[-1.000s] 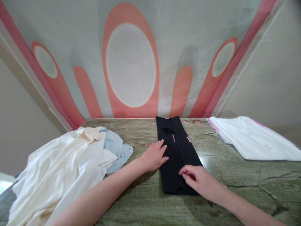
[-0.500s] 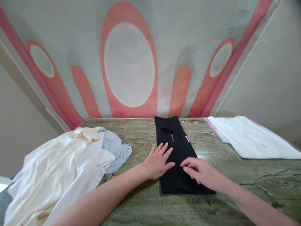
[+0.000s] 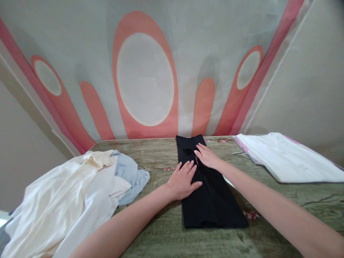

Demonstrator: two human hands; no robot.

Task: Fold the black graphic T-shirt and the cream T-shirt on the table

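Note:
A black garment [image 3: 215,200] lies folded into a long strip on the table, running from the back edge toward me. Its exact kind is hard to make out. My left hand [image 3: 182,181] rests flat on the left half, fingers spread and pointing away from me. Farther up, my right hand [image 3: 206,156] lies on the garment near its far end, over the seam or gap down the middle, with fingers stretched out. Part of the cloth there is covered by the hand and forearm.
On the left is a loose heap of cream and white cloth [image 3: 67,190], with a light blue cloth [image 3: 127,175] at its side. Folded white clothing [image 3: 290,157] lies at the right. Behind the wood-patterned table [image 3: 158,154] stands a patterned wall covering [image 3: 146,79].
My right hand has moved from the near middle of the black garment up to its far part, its bent fingers now stretched out. The left hand has stayed nearly in place.

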